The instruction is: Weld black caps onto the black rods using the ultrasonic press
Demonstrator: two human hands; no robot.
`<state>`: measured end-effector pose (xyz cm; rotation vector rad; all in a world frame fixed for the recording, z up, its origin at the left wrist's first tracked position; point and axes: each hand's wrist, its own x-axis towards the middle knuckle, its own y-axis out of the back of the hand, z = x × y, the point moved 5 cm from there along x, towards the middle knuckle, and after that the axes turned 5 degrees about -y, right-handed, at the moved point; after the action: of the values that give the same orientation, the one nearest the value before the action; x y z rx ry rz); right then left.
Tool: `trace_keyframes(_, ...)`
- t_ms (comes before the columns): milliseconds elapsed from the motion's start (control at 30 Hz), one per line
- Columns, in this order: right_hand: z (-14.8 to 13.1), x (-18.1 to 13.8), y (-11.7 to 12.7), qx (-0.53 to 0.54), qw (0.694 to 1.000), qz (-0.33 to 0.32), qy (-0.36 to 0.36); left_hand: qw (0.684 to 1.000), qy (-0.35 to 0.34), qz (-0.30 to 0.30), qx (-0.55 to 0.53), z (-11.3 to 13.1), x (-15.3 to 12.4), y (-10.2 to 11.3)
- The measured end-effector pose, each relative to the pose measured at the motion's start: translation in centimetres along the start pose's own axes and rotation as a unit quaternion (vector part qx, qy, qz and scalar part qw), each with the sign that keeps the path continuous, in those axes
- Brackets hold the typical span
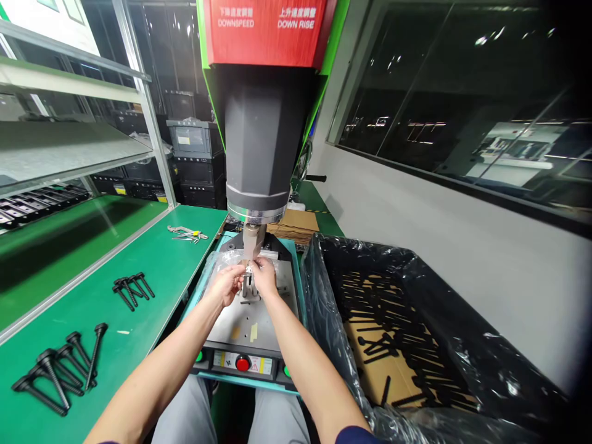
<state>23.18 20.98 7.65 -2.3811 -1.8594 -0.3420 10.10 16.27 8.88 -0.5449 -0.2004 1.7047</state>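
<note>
Both my hands meet under the horn of a tall press machine. My left hand and my right hand have their fingers pinched together around a small black and metal part that stands on a fixture on the machine's grey plate. The part sits right below the machine's narrow tip. A clear plastic bag lies on the plate behind my left hand.
Black long-stemmed parts lie in two groups on the green bench at left. Hex keys lie further back. A bag-lined box with several black parts stands at right. A red button sits on the machine's front panel.
</note>
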Motion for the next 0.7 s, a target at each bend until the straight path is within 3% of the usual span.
trace_keyframes(100,0.6,-0.6,-0.4,0.011,0.999,0.032,-0.023,1.0,-0.002,-0.003,0.012,-0.1,-0.4,-0.1)
trace_keyframes(233,1.7,-1.5,-0.4,0.048,0.997,0.023,-0.056,0.999,-0.01,-0.015,0.029,-0.3,-0.7,-0.5)
trace_keyframes(500,5.9,-4.5,2.5,0.109,0.985,0.006,-0.136,0.997,-0.014,-0.016,0.072,-1.0,-1.0,-1.1)
trace_keyframes(700,6.8,-7.4,3.7,0.122,0.982,-0.003,-0.147,0.995,0.013,-0.033,0.088,-1.8,-1.3,-1.0)
